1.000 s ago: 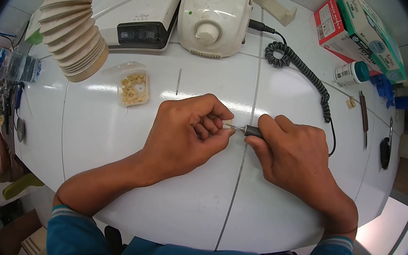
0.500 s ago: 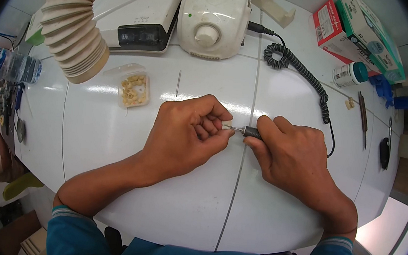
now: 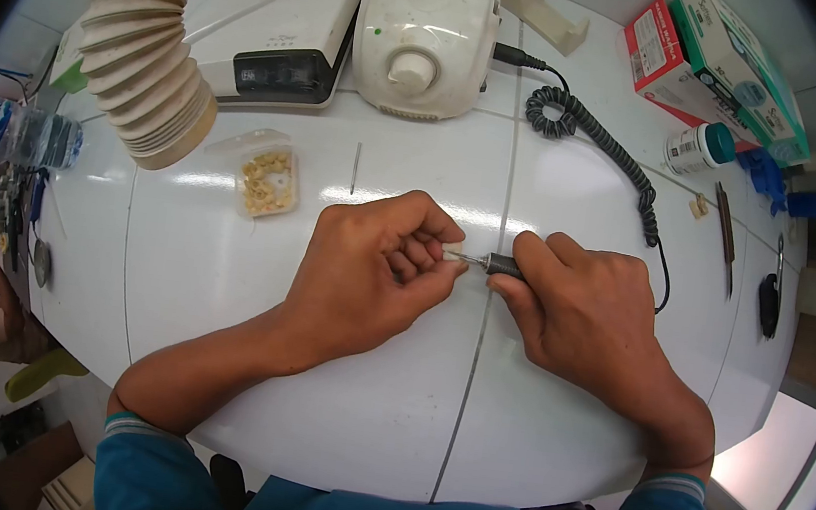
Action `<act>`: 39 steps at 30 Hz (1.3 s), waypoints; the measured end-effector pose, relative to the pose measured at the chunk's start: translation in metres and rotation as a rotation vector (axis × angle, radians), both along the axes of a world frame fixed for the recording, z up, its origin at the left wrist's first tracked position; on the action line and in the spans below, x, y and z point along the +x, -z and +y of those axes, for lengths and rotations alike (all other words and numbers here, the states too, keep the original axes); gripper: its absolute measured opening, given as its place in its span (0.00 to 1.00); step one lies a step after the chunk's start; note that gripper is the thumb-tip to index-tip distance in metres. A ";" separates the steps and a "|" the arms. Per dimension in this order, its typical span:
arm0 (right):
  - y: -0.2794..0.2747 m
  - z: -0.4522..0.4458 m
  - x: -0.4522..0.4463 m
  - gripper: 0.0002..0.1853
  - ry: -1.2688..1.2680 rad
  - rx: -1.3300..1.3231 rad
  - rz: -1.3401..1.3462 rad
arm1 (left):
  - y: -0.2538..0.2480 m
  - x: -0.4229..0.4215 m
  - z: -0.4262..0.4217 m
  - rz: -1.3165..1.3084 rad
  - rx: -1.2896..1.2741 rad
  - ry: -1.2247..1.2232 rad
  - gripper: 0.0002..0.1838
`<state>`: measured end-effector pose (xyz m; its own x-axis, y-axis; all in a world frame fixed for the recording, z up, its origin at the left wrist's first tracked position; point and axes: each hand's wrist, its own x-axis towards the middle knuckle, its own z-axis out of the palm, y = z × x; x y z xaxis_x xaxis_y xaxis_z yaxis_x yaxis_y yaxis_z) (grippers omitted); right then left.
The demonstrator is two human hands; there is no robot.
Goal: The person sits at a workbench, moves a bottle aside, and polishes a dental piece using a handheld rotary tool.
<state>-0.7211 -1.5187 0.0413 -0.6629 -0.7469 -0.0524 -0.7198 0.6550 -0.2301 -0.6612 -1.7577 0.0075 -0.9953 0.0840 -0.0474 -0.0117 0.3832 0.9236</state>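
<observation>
A small cream-coloured piece, perhaps a dental crown, is pinched between the fingertips of my left hand; the fingers hide most of it. My right hand grips a rotary handpiece with a dark body and silver nose. The handpiece's thin bur points left and meets the cream piece, or lies just at it. Beyond my left hand is a clear plastic box holding several yellowish tooth-like pieces. A thin metal rod lies near that box.
At the back stands a white control unit with a knob; a coiled black cord runs from it. A ribbed hose hangs at left. Boxes, a white jar and a brown-handled tool are at right. Another person sits far left.
Almost nothing differs. Both hands keep the same place and hold, with the bur still at the cream piece; the view has shifted very slightly.
</observation>
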 end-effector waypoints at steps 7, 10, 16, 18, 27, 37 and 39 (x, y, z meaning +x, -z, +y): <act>-0.002 0.002 -0.003 0.19 -0.009 0.003 -0.012 | -0.001 0.001 -0.004 0.019 -0.007 0.018 0.11; -0.002 0.003 -0.004 0.19 -0.008 0.006 -0.028 | -0.001 0.002 -0.004 0.027 -0.016 0.020 0.11; -0.003 0.003 -0.004 0.19 -0.010 0.015 -0.043 | 0.001 0.002 -0.004 0.030 -0.005 0.028 0.11; -0.003 0.003 -0.004 0.19 -0.017 0.009 -0.038 | 0.001 0.001 -0.004 0.034 -0.003 0.032 0.11; -0.001 0.002 -0.003 0.19 -0.016 -0.007 -0.025 | 0.000 0.001 -0.003 0.027 0.010 0.022 0.11; 0.001 0.001 -0.002 0.19 -0.020 -0.016 -0.003 | 0.001 0.000 -0.002 0.033 0.009 0.023 0.10; 0.001 0.002 -0.002 0.19 -0.017 -0.030 -0.002 | 0.001 0.000 -0.001 0.030 0.009 0.026 0.10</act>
